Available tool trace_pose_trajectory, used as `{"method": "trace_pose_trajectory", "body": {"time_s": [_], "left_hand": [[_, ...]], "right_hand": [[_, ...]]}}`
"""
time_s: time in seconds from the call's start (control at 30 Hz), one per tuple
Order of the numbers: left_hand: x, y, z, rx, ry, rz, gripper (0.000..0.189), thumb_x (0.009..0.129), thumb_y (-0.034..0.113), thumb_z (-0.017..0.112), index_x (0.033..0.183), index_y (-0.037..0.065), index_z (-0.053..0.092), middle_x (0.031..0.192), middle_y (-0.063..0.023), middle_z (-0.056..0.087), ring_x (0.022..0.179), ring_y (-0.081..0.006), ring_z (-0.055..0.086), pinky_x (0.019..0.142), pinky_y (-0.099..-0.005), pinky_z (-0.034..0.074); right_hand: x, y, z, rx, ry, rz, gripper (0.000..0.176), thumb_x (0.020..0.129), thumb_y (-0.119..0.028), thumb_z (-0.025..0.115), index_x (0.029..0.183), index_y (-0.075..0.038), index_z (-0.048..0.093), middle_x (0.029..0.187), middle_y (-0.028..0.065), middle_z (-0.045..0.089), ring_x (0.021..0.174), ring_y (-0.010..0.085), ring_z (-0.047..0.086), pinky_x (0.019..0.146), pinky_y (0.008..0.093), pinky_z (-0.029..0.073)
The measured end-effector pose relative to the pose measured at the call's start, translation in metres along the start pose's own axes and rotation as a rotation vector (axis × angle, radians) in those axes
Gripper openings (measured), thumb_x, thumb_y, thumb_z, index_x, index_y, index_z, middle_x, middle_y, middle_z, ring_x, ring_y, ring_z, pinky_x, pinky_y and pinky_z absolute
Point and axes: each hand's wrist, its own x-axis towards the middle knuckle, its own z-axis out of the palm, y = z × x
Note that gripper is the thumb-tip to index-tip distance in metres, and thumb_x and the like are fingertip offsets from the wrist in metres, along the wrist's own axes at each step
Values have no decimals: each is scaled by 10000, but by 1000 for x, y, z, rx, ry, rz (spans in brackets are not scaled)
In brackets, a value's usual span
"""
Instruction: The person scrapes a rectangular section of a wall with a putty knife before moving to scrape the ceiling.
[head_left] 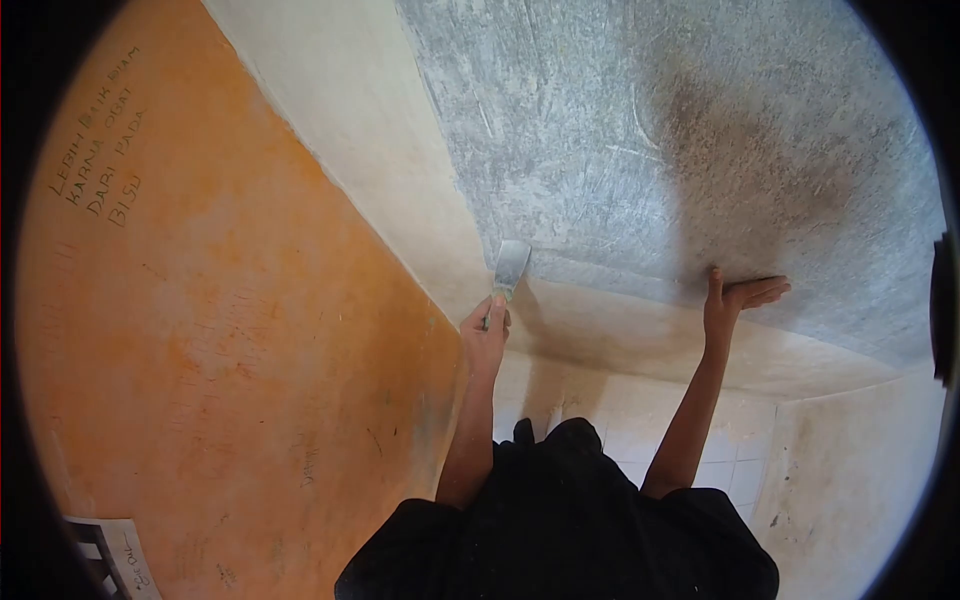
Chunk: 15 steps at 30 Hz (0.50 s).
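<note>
My left hand [487,325] is closed around the handle of a putty knife [512,262]. Its wide metal blade points up and lies at the lower left corner of a rough, mottled grey area on the plastered surface [570,150]. A smooth cream band [400,170] borders that grey area on the left and below. Further right, my right hand [745,293] rests against the lower edge of the grey area, fingers stretched out and thumb raised. Nothing shows in it.
To the left stands an orange wall [220,330] with handwriting and scratches. A printed sheet [120,555] is at its lower left. White tiles [735,475] show low down behind my black shirt [570,520]. At the right edge is a dark object [942,310].
</note>
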Motion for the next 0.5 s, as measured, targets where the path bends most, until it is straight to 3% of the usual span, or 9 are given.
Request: {"method": "trace_pose_trajectory", "body": {"time_s": [0.07, 0.2, 0.37, 0.5], "left_hand": [[0, -22, -11, 139, -1, -12, 325, 1008, 314, 619, 901, 13, 680, 651, 51, 496, 538, -22, 394, 477, -213, 296], [-2, -18, -1, 27, 42, -98, 335, 1005, 305, 623, 848, 10, 649, 656, 49, 504, 542, -18, 389, 489, -216, 301], [0, 72, 41, 39, -87, 108, 305, 1009, 280, 620, 885, 6, 670, 652, 55, 488, 550, -18, 387, 485, -208, 289], [-18, 40, 37, 70, -74, 90, 275, 1012, 254, 615, 959, -6, 687, 669, 57, 494, 561, -15, 393, 492, -203, 296]], "right_hand": [[-1, -2, 0, 11, 7, -16, 1278, 856, -641, 664, 1533, -37, -237, 1579, 284, -290, 1446, 511, -260, 1150, 640, -121], [-3, -4, 0, 16, 38, -20, 1275, 858, -641, 661, 1534, -43, -239, 1583, 277, -289, 1452, 502, -257, 1153, 632, -122], [-5, -2, -1, 1, 27, -6, 1277, 856, -640, 663, 1535, -45, -241, 1586, 272, -287, 1457, 495, -251, 1156, 625, -122], [-3, -5, -3, 41, 15, 8, 1285, 850, -645, 665, 1535, -34, -234, 1589, 276, -278, 1460, 496, -241, 1156, 625, -121]]}}
